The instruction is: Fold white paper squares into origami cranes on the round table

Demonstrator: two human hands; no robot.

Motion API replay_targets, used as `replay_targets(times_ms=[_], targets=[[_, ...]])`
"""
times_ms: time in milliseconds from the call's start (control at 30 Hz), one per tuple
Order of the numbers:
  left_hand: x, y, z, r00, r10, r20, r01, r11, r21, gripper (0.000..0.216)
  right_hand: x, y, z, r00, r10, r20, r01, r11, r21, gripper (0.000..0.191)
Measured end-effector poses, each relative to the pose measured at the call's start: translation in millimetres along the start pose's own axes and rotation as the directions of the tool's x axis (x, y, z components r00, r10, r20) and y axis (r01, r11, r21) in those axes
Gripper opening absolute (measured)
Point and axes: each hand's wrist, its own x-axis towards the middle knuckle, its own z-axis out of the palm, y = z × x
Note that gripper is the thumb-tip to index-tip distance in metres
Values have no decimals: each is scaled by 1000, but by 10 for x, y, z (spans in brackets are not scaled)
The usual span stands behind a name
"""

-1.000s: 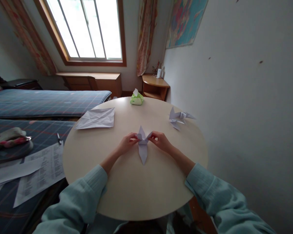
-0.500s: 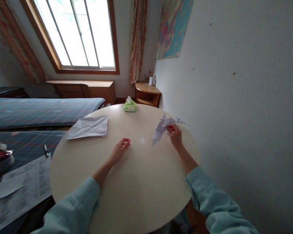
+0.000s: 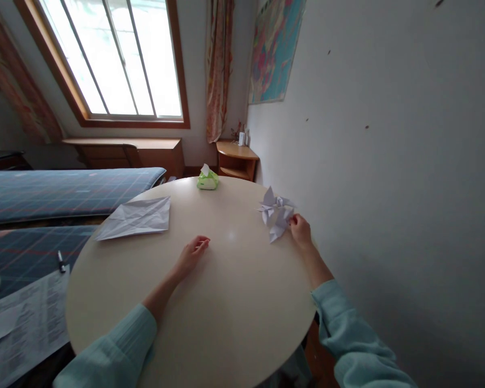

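My right hand (image 3: 300, 231) pinches the near edge of a folded white paper crane (image 3: 282, 219) at the right side of the round table. Close behind it and partly hidden lie other pointed paper folds (image 3: 269, 197), which look like more cranes; I cannot tell where one ends and another begins. Near the middle of the table, my left hand (image 3: 192, 252) rests with loosely curved fingers, slightly apart, and nothing in them. A creased, flattened sheet of white paper (image 3: 139, 216) lies at the table's left side, away from both hands.
A green tissue pack (image 3: 207, 181) stands at the far edge of the cream round table (image 3: 226, 302). To the left are a plaid-covered bench (image 3: 64, 191), printed sheets (image 3: 32, 318) and a pen (image 3: 61, 262). The wall (image 3: 388, 215) runs close along the right.
The right hand has set the crane down beside the other folded paper and moved slightly right, fingers still on it. The left hand stays put. The view has shifted a little to the right.
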Motion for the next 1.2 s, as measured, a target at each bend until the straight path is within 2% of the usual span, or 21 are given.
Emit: replay_targets(times_ms=[67, 167, 433, 500, 567, 700, 800, 833, 900, 967, 1000, 1067, 1133, 1167, 1200], targets=[[-7, 18, -3, 1000, 4, 2, -4, 1000, 26, 39, -6, 15, 60, 999, -10, 43, 11, 1000, -30, 11], [-9, 40, -10, 1000, 6, 14, -6, 999, 38, 37, -7, -3, 84, 999, -2, 47, 3, 1000, -24, 12], [-34, 61, -17, 999, 51, 8, -52, 993, 108, 28, -69, -136, -21, 995, 81, 55, -87, 990, 108, 23], [-40, 66, -20, 997, 66, 29, -69, 987, 146, 27, -78, -182, -66, 995, 98, 0, -96, 982, 163, 30], [-30, 61, -39, 995, 91, 48, -98, 981, 166, 25, -82, -237, -119, 987, 96, -127, -70, 978, 199, 34], [30, 2, -183, 987, 152, 56, -162, 952, 261, 17, -132, -369, -227, 912, 62, -405, 20, 980, 196, 29], [92, -88, -405, 981, 186, -50, -145, 884, 444, 13, -217, -466, -250, 899, -71, -432, 144, 980, 138, 24], [113, -126, -493, 969, 224, -108, -139, 849, 510, 12, -252, -498, -241, 907, -128, -402, 193, 973, 125, 23], [151, -205, -675, 914, 332, -233, -109, 755, 646, 16, -333, -572, -204, 925, -226, -306, 272, 955, 118, 21], [178, -283, -840, 864, 394, -313, -43, 677, 735, 36, -430, -665, -151, 933, -332, -141, 349, 930, 118, 19], [186, -318, -910, 864, 387, -322, -2, 642, 766, 45, -482, -720, -122, 918, -396, -29, 396, 909, 132, 18], [192, -370, -1016, 891, 303, -338, 101, 594, 798, 51, -584, -835, -65, 833, -505, 226, 474, 862, 179, 18], [185, -390, -1078, 918, 202, -342, 177, 563, 807, 38, -662, -935, -16, 703, -542, 461, 501, 837, 220, 18], [178, -388, -1094, 925, 158, -346, 209, 547, 810, 30, -686, -973, 4, 653, -532, 539, 495, 838, 228, 18], [171, -380, -1103, 926, 123, -357, 243, 531, 812, 27, -701, -999, 19, 633, -512, 581, 483, 847, 221, 18]])
